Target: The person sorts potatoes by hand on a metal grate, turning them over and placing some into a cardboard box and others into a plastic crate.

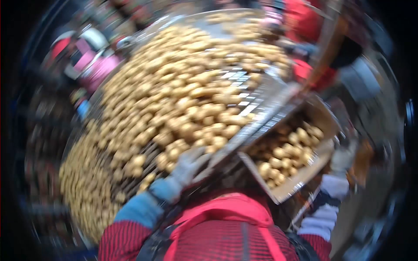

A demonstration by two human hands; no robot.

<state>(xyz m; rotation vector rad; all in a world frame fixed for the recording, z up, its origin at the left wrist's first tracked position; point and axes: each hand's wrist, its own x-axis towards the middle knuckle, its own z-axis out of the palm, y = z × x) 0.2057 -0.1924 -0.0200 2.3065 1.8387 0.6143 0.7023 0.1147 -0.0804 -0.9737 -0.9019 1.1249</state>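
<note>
Many round, yellowish potatoes cover a wide sorting table in front of me. My left hand, in a pale glove, lies at the near edge of the potatoes, close to the metal side rail. Its fingers reach forward along the rail and look outstretched, with no potato visible in them. To the right of the rail stands a cardboard box, partly filled with potatoes. Gloved as well, my right hand is just outside the box's right end, its fingers smeared by motion.
Dark rollers show between the potatoes near my left arm. A person in pink is across the table at the left. Another person in red is at the far right, beside a slanting brown post.
</note>
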